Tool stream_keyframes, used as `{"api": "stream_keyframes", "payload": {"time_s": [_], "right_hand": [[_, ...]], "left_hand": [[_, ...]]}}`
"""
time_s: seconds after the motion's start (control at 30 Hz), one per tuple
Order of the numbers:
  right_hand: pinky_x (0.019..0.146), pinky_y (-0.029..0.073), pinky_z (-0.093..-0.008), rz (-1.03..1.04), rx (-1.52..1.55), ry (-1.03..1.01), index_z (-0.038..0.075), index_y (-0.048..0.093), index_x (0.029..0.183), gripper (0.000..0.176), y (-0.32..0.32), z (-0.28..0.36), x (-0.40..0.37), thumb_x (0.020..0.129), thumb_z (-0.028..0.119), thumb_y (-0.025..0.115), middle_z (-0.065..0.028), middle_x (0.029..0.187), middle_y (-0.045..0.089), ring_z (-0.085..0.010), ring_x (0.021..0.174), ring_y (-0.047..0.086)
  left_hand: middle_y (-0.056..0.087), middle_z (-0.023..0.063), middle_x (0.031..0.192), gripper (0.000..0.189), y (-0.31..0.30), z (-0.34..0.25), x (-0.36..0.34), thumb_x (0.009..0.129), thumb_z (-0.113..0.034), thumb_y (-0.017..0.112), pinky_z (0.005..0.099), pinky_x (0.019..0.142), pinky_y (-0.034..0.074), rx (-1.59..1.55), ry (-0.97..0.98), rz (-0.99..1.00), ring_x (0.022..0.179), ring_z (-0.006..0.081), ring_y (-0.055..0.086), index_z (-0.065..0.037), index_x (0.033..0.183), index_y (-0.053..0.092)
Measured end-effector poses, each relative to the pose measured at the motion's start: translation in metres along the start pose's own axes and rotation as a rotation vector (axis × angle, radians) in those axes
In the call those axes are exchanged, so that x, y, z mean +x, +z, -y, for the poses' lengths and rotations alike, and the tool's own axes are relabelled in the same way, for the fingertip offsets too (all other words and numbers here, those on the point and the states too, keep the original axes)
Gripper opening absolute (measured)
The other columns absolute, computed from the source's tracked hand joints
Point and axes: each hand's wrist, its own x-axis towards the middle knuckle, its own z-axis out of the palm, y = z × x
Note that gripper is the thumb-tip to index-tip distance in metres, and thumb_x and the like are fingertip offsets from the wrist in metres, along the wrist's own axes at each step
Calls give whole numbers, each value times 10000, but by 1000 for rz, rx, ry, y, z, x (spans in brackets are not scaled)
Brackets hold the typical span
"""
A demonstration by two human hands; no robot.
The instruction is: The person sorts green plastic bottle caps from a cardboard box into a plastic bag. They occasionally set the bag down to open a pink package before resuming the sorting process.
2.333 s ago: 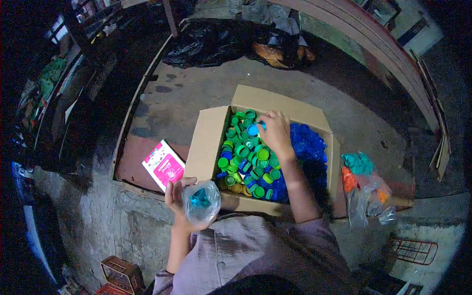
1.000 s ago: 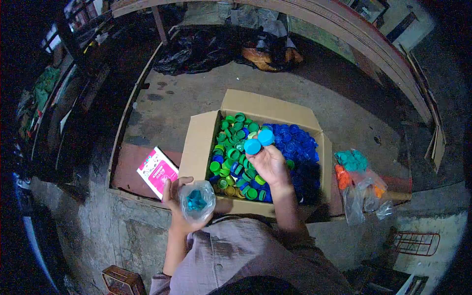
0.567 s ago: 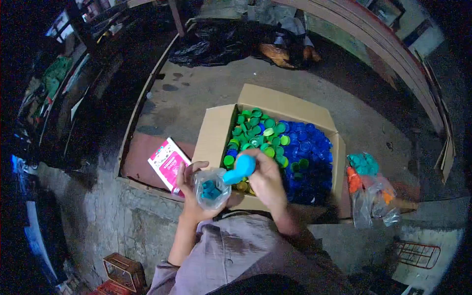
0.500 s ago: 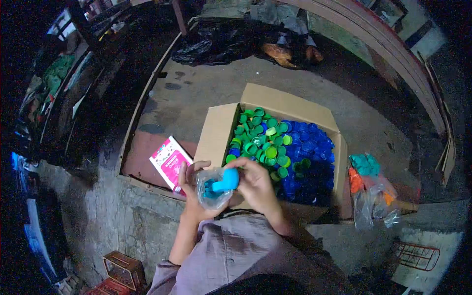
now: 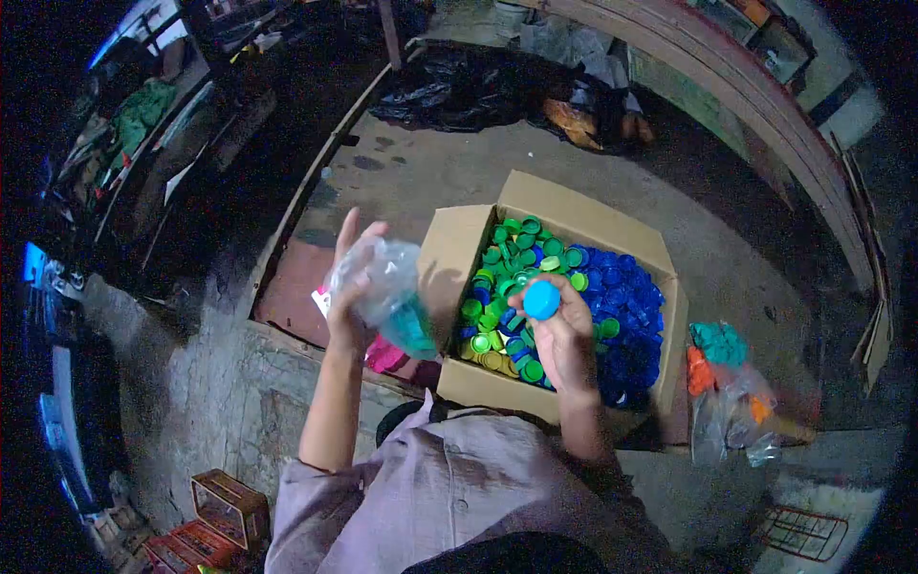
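Left hand [image 5: 352, 287] is up, fingers wrapped round a clear bag [image 5: 382, 287] with teal caps pooled at its low end, just left of the box [image 5: 442, 263]. A pink packet [image 5: 387, 356] peeks out below the bag. Over the box, the right hand [image 5: 566, 340] pinches one blue cap [image 5: 541, 299] at its fingertips, above green caps [image 5: 507, 263] and blue caps [image 5: 626, 297]. Far right, bags [image 5: 729, 387] of teal and orange caps lie on the floor.
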Motion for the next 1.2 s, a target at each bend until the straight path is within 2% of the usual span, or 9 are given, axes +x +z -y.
{"api": "stream_keyframes", "payload": {"time_s": [0.1, 0.17, 0.23, 0.33, 0.4, 0.57, 0.67, 0.93, 1.2], "right_hand": [[838, 407, -323, 45, 113, 17, 16, 492, 999, 246, -6, -9, 0, 756, -15, 459, -107, 1022, 541, -230, 964, 550], [849, 391, -364, 74, 267, 30, 39, 500, 1045, 240, -8, -21, 3, 821, 124, 498, -110, 1059, 530, -259, 1068, 475], [952, 320, -460, 194, 542, 270, 114, 536, 1058, 270, -14, -43, 11, 803, 200, 554, -113, 1245, 434, -294, 1190, 358], [900, 367, -403, 317, 638, 407, 120, 486, 1104, 334, 3, -62, 13, 798, 235, 555, -71, 1272, 413, -253, 1168, 395], [930, 345, -421, 557, 832, 408, 136, 483, 1066, 315, 27, -46, 8, 785, 239, 580, -60, 1248, 432, -254, 1162, 397], [965, 271, -525, 467, 665, 219, 98, 494, 882, 170, 23, -34, 4, 819, 245, 550, -104, 1210, 445, -304, 1188, 344], [813, 398, -298, 422, 586, 287, 71, 470, 928, 278, 12, -46, -7, 776, 257, 609, -10, 978, 499, -126, 925, 483], [668, 397, -218, 622, 50, 148, 48, 528, 911, 204, 20, -33, -18, 719, -11, 565, 5, 857, 537, -74, 767, 499], [851, 334, -267, 400, -73, 85, 40, 522, 933, 200, -1, -38, -18, 736, 35, 555, -31, 1020, 488, -123, 1006, 431]], "left_hand": [[435, 114, 1166, 860, 5, -6, 25, 622, -219, 646, 342, 856, 421, -458, -117, 41, 1003, 226, 476, 14, 1315, 195], [422, 84, 1146, 842, 5, -7, 42, 633, -198, 650, 352, 864, 390, -1158, -285, 374, 993, 196, 454, 17, 1307, 192], [412, 47, 1113, 826, 14, -12, 55, 636, -154, 664, 342, 799, 362, -1201, -219, 440, 919, 164, 433, 21, 1291, 192], [430, 15, 1048, 790, 14, -5, 67, 624, -78, 670, 311, 688, 308, -1523, -93, 616, 803, 142, 403, 40, 1256, 212], [433, 21, 1043, 787, 8, 0, 70, 616, -78, 672, 311, 694, 310, -1574, -89, 574, 805, 140, 404, 39, 1250, 221], [453, 32, 1031, 777, -20, 11, 77, 595, -80, 675, 311, 680, 316, -1603, -64, 502, 788, 142, 421, 43, 1231, 248], [473, 33, 1021, 777, -25, 12, 79, 590, -90, 684, 311, 655, 319, -1580, -75, 550, 764, 150, 437, 49, 1223, 255], [449, 43, 1077, 656, 0, 7, 72, 586, -19, 648, 283, 642, 305, -1574, -183, 557, 741, 118, 418, -1, 1172, 355], [462, 22, 1010, 835, 17, -1, 50, 579, -54, 680, 290, 642, 306, -1460, -186, 477, 737, 128, 420, 31, 1272, 222]]}}
